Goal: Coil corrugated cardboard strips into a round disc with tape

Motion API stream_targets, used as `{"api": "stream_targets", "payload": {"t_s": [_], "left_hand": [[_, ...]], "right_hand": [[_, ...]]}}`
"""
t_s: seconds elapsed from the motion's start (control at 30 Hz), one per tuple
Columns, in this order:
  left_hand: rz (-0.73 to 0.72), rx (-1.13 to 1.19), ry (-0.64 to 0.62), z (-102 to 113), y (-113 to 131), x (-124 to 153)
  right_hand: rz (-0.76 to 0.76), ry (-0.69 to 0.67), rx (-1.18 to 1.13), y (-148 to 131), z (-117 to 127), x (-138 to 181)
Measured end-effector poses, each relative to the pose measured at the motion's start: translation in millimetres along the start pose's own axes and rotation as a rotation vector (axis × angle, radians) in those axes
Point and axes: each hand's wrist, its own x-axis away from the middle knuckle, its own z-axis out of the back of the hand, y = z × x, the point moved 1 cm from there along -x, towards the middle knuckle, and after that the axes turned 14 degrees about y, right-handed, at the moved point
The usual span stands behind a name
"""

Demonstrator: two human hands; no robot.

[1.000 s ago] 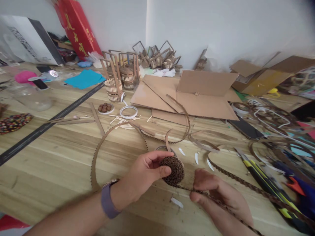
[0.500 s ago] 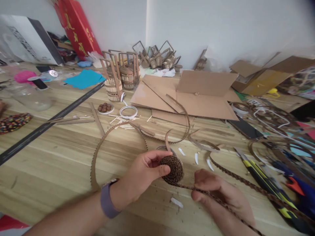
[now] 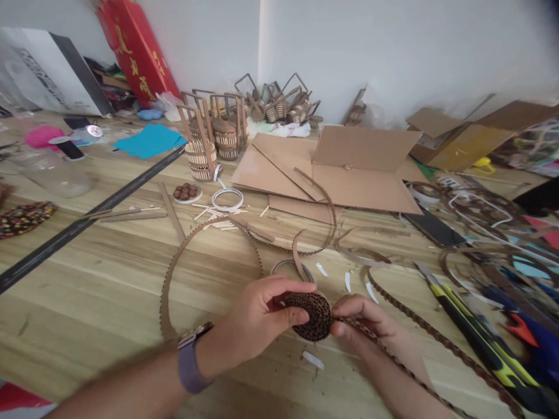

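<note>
My left hand [image 3: 266, 311], with a watch on its wrist, pinches a round coil of corrugated cardboard [image 3: 313, 317] between thumb and fingers, its ridged edge facing up. At the coil's right side, my right hand [image 3: 362, 326] grips the corrugated cardboard strip [image 3: 393, 358] between thumb and forefinger. That strip runs from the coil down past the right wrist to the bottom edge. Just behind the coil lies a ring of tape [image 3: 286, 266], partly hidden by the left hand. Small white paper pieces [image 3: 312, 359] lie around both hands.
Loose cardboard strips [image 3: 168, 279] curl across the table. At right lie a yellow-and-black utility knife [image 3: 471, 326] and a phone [image 3: 441, 227]. Behind stand flat cardboard [image 3: 367, 180], small baskets [image 3: 201, 157], a dish of brown balls [image 3: 187, 192] and a white tape roll [image 3: 227, 199].
The coil has moved slightly right and toward me with my left hand. My right hand has come closer, shortening the strip between it and the coil. More of the tape ring shows.
</note>
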Motion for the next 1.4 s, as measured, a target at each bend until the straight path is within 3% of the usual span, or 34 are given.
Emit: {"api": "stream_targets", "payload": {"t_s": [0.4, 0.7, 0.83, 1.0, 1.13, 1.3, 1.4], "left_hand": [[-0.24, -0.143, 0.018, 0, 2, 6], [-0.32, -0.172, 0.052, -2, 4, 9], [-0.361, -0.216, 0.037, -2, 4, 8], [-0.352, -0.303, -0.015, -2, 4, 6], [-0.364, -0.358, -0.028, -3, 5, 6], [-0.419, -0.368, -0.032, -3, 6, 7], [-0.422, -0.364, -0.029, -3, 7, 8]], "right_hand": [[-0.344, -0.021, -0.29, -1, -9, 1], [-0.398, -0.012, -0.377, 19, -5, 0], [-0.377, 0.023, -0.305, 8, -8, 3], [-0.294, -0.17, -0.105, 2, -3, -5], [-0.208, -0.247, -0.013, 9, 1, -9], [0.044, -0.206, 0.094, 14, 0, -7], [0.087, -0.193, 0.141, 13, -1, -6]]}}
